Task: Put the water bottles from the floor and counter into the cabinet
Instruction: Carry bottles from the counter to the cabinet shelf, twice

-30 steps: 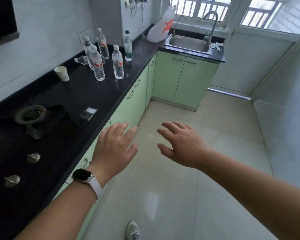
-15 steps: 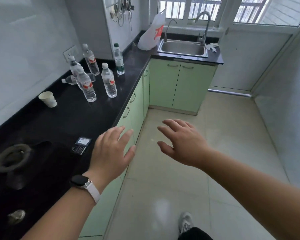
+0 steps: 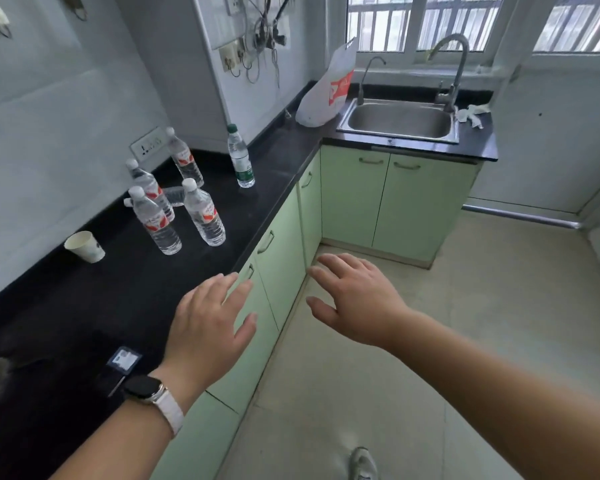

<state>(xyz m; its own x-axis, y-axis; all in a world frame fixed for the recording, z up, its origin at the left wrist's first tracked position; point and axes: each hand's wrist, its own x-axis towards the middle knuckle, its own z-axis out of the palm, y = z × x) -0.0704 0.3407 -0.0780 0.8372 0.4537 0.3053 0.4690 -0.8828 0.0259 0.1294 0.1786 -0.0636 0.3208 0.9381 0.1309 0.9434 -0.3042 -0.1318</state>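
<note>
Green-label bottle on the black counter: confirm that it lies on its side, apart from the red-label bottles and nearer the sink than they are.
Not right. The green-label bottle stands upright, not on its side, as the head view shows. The rest holds: it is on the black counter, apart from the red-label bottles and nearer the sink than they are.

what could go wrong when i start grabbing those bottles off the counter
1. The red-label bottles stand tightly clustered, with a bottle lying on its side behind them; reaching for one could topple its neighbours, perhaps off the counter.
2. The cabinet doors look shut, and the left hand and right hand are both empty; filling both would likely leave none free for a handle.
</note>
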